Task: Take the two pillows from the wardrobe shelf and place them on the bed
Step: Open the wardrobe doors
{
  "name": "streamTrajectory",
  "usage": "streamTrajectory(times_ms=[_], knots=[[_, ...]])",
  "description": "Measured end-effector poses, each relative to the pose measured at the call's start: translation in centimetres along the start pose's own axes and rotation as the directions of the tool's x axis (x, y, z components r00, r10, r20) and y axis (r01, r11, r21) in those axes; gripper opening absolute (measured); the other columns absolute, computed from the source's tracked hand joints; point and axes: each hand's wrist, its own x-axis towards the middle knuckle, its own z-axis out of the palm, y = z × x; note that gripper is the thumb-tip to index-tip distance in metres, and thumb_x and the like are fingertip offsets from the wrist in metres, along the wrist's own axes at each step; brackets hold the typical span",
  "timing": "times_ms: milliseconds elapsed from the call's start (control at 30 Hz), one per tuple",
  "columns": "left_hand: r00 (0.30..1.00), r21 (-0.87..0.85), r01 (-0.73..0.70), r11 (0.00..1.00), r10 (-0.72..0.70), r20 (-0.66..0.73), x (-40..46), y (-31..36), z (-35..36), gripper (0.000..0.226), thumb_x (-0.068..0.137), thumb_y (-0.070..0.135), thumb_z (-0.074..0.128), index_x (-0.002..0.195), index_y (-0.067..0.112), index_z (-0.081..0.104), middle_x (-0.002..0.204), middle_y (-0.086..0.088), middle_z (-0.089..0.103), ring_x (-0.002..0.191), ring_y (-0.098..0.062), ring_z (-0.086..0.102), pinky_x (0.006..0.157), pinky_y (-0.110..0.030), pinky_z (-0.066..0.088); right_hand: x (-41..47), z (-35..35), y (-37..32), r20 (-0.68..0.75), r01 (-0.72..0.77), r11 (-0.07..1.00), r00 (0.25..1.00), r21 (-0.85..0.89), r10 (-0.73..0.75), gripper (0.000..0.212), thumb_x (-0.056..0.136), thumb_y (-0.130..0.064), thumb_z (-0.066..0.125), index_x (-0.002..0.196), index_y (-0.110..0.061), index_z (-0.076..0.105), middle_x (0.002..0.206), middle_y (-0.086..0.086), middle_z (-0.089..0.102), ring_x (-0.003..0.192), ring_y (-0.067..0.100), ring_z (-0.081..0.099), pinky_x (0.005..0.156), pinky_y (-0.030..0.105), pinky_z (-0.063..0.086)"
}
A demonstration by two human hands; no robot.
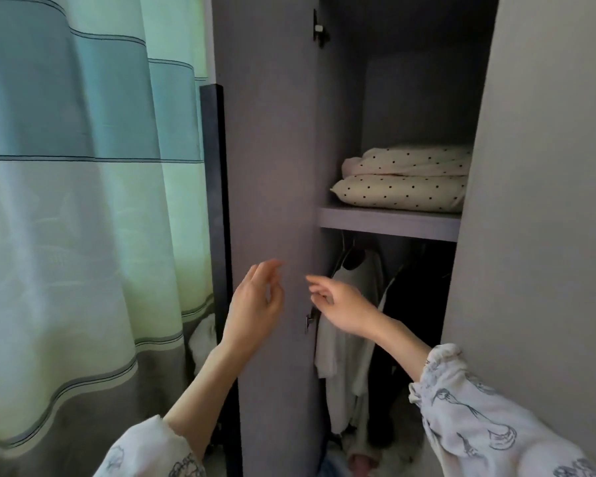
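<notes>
Two cream pillows with black dots lie stacked on the wardrobe shelf [389,220]: the upper pillow [410,161] rests on the lower pillow [399,192]. Both sit well above my hands. My left hand [255,304] is raised in front of the open grey wardrobe door [272,149], fingers loose and holding nothing. My right hand [338,306] reaches toward the door's edge by the metal handle [309,320], fingers relaxed and empty. The bed is out of view.
Clothes [351,339] hang on hangers below the shelf, white and dark garments. A closed grey wardrobe door [537,201] stands on the right. A green and grey striped curtain [83,201] fills the left, with a dark panel [217,201] beside the open door.
</notes>
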Motion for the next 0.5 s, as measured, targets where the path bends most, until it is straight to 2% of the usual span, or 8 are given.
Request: streamTrajectory(times_ms=[133,233,333,400,500], knots=[[0.990,-0.078,0.016,0.997,-0.004,0.141,1.3,2.0,6.0,0.035,0.089,0.007,0.044,0.120,0.020,0.055,0.102,0.005,0.055,0.086,-0.011,0.053,0.075,-0.018,0.036,-1.8,-5.3,4.7,-0.147,-0.055,0.988,0.989,-0.145,0.034,0.045,0.095,-0.024,0.044,0.140,-0.023,0.038,0.137,0.003,0.051,0.124,0.019,0.048,0.102,0.029,0.037],[0.961,-0.134,0.031,0.990,0.008,0.276,2.4,3.2,11.2,0.039,0.090,0.006,0.042,0.125,0.020,0.052,0.109,0.004,0.052,0.098,-0.009,0.052,0.081,-0.015,0.034,-2.5,-9.9,8.4,-0.241,-0.108,0.960,0.969,-0.258,0.044,0.049,0.095,-0.029,0.044,0.142,-0.024,0.031,0.141,0.003,0.046,0.128,0.020,0.042,0.104,0.033,0.035],[0.925,-0.177,0.057,0.983,0.015,0.379,4.0,4.4,16.6,0.040,0.091,0.006,0.042,0.129,0.017,0.048,0.118,-0.002,0.052,0.115,-0.015,0.051,0.091,-0.024,0.039,-2.7,-14.8,12.3,-0.301,-0.189,0.821,0.953,-0.539,0.022,0.054,0.095,-0.036,0.041,0.145,-0.026,0.022,0.150,0.003,0.033,0.140,0.023,0.023,0.112,0.051,0.021],[0.905,-0.179,0.058,0.982,0.024,0.425,5.5,5.1,20.1,0.041,0.092,0.007,0.043,0.132,0.014,0.047,0.125,-0.008,0.052,0.117,-0.020,0.050,0.094,-0.030,0.042,-2.5,-18.0,14.9,-0.352,-0.264,0.715,0.936,-0.648,0.027,0.057,0.096,-0.040,0.038,0.147,-0.026,0.016,0.156,0.000,0.019,0.144,0.022,0.007,0.112,0.056,0.010],[0.890,-0.184,0.049,0.982,0.040,0.453,8.0,6.0,25.1,0.041,0.092,0.006,0.045,0.132,0.012,0.047,0.125,-0.009,0.052,0.118,-0.020,0.049,0.088,-0.014,0.032,-1.8,-21.4,18.3,-0.411,-0.356,0.559,0.911,-0.749,0.028,0.060,0.096,-0.041,0.034,0.148,-0.029,0.007,0.158,0.000,0.000,0.144,0.024,-0.008,0.111,0.059,0.004]])
